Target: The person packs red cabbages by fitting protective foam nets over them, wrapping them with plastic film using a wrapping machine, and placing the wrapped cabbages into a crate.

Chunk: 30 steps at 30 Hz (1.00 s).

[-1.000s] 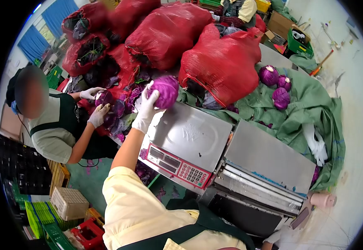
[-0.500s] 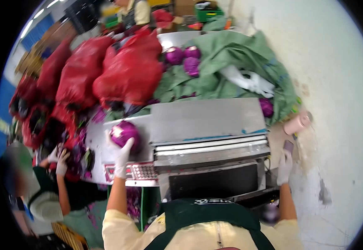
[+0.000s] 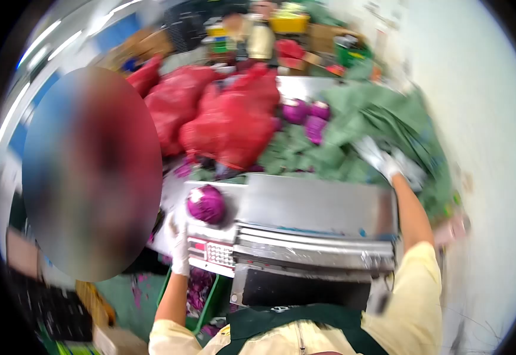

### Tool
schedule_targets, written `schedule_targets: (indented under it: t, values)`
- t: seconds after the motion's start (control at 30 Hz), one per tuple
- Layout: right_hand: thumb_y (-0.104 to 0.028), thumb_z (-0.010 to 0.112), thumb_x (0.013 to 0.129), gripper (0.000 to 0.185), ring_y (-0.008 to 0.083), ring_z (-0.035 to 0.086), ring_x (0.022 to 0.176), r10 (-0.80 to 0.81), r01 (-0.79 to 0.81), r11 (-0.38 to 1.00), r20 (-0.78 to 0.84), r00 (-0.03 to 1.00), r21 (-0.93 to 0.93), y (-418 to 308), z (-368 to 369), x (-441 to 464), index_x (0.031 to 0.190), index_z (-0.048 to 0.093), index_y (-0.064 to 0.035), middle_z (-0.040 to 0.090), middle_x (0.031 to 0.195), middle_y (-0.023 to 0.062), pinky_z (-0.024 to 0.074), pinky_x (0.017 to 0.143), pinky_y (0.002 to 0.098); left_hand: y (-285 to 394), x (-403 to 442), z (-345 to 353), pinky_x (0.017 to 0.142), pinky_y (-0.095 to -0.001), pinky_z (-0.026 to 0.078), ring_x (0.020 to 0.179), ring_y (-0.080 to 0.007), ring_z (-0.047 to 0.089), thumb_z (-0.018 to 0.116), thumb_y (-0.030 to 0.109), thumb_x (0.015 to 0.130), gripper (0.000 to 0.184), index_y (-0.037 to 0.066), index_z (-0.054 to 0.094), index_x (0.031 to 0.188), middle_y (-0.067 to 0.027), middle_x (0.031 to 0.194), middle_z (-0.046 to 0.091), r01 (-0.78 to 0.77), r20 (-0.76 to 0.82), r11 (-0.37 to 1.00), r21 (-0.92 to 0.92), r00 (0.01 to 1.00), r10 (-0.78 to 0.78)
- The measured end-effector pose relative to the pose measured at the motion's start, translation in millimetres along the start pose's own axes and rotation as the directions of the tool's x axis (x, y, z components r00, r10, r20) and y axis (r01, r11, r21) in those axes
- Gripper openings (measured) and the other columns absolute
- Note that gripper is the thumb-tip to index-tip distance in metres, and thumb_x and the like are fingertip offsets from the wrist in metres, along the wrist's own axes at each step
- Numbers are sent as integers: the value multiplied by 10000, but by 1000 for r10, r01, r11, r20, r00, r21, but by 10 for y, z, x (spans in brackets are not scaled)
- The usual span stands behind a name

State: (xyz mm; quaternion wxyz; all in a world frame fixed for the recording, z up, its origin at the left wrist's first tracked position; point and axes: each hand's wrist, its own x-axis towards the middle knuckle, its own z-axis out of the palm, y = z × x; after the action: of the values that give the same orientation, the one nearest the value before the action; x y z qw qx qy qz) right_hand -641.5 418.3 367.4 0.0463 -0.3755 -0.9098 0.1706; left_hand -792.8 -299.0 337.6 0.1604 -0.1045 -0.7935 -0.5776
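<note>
A purple cabbage (image 3: 206,204) rests on the metal plate of the scale (image 3: 218,253). My left hand (image 3: 179,244), in a white glove, is at the scale's left edge, off the cabbage, its fingers smeared by motion. My right hand (image 3: 390,167), also gloved, reaches over the green cloth (image 3: 352,130) and touches a crumpled white cloth or bag (image 3: 413,171); its fingers are blurred. Between my arms stands the wrapping machine (image 3: 320,207), with a flat metal top and rollers along its front.
Red mesh sacks (image 3: 231,124) stand behind the scale. Several purple cabbages (image 3: 295,111) lie on the green cloth. A large blurred patch covers the left side. A green crate (image 3: 213,302) with purple leaves is below the scale, and a pink roll (image 3: 452,229) lies at right.
My left hand has let go of the cabbage, which now sits on the scale. My right hand has moved from the phone-like object at lower right up to the white material. The view has shifted.
</note>
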Motion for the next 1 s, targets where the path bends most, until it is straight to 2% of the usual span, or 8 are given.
schedule_targets:
  t: [0.1,0.3,0.47,0.57,0.63,0.77,0.93,1.0]
  values:
    - [-242,498,878,336,290,575,1144,24,-26,969,-12,1000,-246,-286,-82,-61,1105,673,-67,644,1166,176,455,943,412,679,-248,-51,978,-297,432,1106,-166,551,590,70,934,374,19,506,1295,-79,1230,565,183,-61,982,33,982,-181]
    - [-252,548,852,153,250,587,924,-388,60,718,-328,861,-694,-385,-564,-682,875,692,-206,590,927,50,446,851,416,1267,-394,255,845,-274,479,970,-156,617,637,122,896,299,57,616,1187,-90,1052,668,-5,-46,999,44,999,7]
    - [-278,534,891,191,276,576,1085,-71,8,964,-226,972,-267,22,-901,-511,858,697,-183,640,1093,74,466,885,438,1905,-508,768,817,-305,521,893,-213,658,626,124,884,266,67,627,1144,-96,983,669,-272,132,953,-136,948,290]
    - [-247,463,940,214,312,572,1067,-120,-71,714,-221,968,-697,73,-1030,-792,1023,638,-158,627,1124,111,444,923,461,2075,-637,1062,826,-330,514,923,-227,654,635,147,879,274,88,627,1146,-111,978,664,-258,245,924,-284,912,329]
    - [-240,441,951,213,336,574,1024,-365,9,863,-611,703,-505,33,-1247,-936,1040,604,-136,620,1104,122,447,902,451,2336,-706,983,849,-318,503,988,-207,633,649,110,878,335,67,601,1207,-90,1091,651,-327,380,935,-137,854,354]
    - [-154,519,925,203,305,632,915,-465,447,859,-748,475,-250,-521,-1610,-1440,1074,635,-80,657,1025,115,485,772,395,2632,-836,990,828,-348,507,982,-268,633,673,92,827,423,104,588,1241,-102,1097,648,-532,292,844,-71,798,527]
    - [2,604,640,351,288,594,764,-965,963,151,-246,94,-222,-1771,-1623,-2906,975,641,-99,616,836,78,458,674,395,3160,-1031,1011,1104,-491,273,1258,-297,446,676,390,810,801,102,319,1467,-144,1377,453,-763,441,646,18,586,680]
    - [12,623,684,319,298,610,772,-957,995,98,-278,88,-21,-1850,-1585,-3143,986,630,-91,644,867,88,480,697,392,3011,-1170,1023,876,-427,455,943,-295,611,665,410,830,488,124,576,1214,-126,988,621,-618,571,786,-34,634,523]
